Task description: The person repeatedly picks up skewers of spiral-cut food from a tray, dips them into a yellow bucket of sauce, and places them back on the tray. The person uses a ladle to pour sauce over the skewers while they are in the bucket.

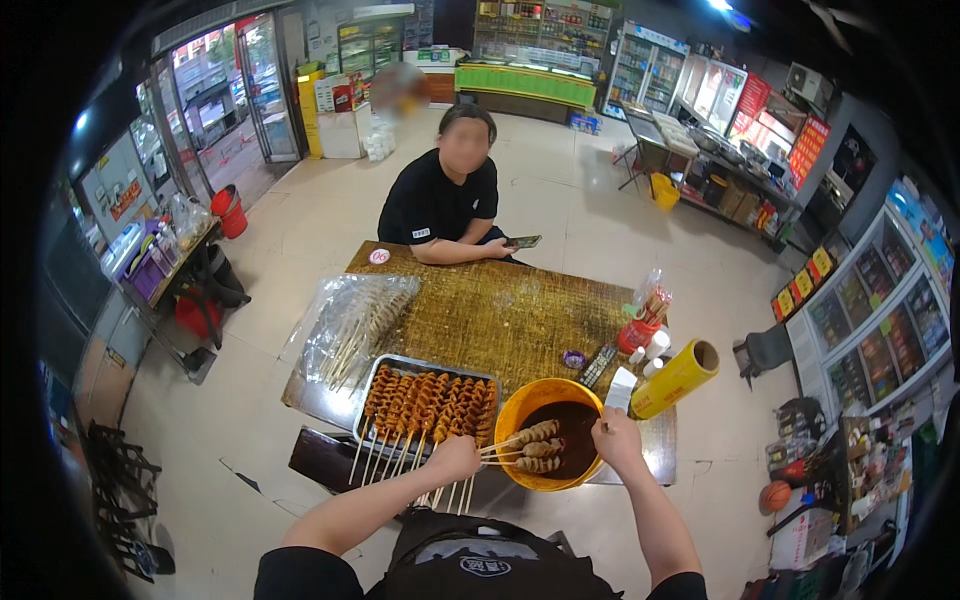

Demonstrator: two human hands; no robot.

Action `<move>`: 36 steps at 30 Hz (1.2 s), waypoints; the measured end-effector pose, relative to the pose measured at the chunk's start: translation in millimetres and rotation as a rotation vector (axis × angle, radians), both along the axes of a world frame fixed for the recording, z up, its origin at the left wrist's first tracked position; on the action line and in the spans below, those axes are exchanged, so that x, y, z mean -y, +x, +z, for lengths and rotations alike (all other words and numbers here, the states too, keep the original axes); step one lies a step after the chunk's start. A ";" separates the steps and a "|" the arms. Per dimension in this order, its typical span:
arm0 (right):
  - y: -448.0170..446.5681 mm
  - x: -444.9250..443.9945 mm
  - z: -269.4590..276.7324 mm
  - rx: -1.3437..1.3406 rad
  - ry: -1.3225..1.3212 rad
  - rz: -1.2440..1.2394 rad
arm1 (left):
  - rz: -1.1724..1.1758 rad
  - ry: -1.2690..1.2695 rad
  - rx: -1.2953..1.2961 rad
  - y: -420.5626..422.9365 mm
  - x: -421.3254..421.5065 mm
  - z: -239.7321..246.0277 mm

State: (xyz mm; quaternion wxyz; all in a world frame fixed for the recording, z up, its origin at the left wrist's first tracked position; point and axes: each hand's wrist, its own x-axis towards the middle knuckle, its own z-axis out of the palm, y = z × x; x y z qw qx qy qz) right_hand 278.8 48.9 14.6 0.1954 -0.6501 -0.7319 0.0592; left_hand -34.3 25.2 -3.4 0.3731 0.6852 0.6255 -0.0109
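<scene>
My left hand [455,459] is closed on the wooden sticks of several pale meat skewers [538,448], whose meat ends lie over the dark sauce [574,431] in a yellow bucket [517,397]. At the bucket's right rim is my right hand [617,435], its fingers curled by a small dark handle-like item; what exactly it grips is unclear. Left of the bucket, a metal tray [387,361] holds rows of reddish sauced skewers [427,405], their sticks jutting over the near edge. A clear plastic bag [360,322] with more pale skewers lies behind the tray.
A yellow roll of film [675,379], a remote control [598,366], a purple-rimmed ashtray [574,359] and a red container of sticks [639,335] stand or lie at the right of the wooden table [480,300]. Across it sits a person [450,187] holding a phone [523,242].
</scene>
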 end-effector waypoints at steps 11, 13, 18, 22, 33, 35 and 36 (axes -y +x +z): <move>-14.5 7.0 14.9 0.041 -0.039 0.027 | -0.706 0.697 -0.490 -12.7 44.6 -20.3; -18.7 6.6 18.8 0.020 -0.042 0.008 | -0.720 0.663 -0.516 -11.8 41.9 -20.0; -15.5 9.0 11.3 0.029 -0.017 0.017 | -0.751 0.571 -0.431 -13.8 40.9 -22.3; -20.4 14.3 20.8 0.035 -0.094 -0.020 | -0.731 0.523 -0.414 -9.5 46.5 -22.8; -10.1 19.0 3.9 0.033 0.095 0.056 | -0.687 0.534 -0.641 9.8 58.2 -33.6; -13.6 22.3 4.7 0.013 0.077 0.062 | -0.683 0.407 -0.584 10.9 60.3 -21.6; -15.6 23.4 7.3 -0.001 0.051 0.045 | -0.677 0.442 -0.589 11.3 62.9 -26.0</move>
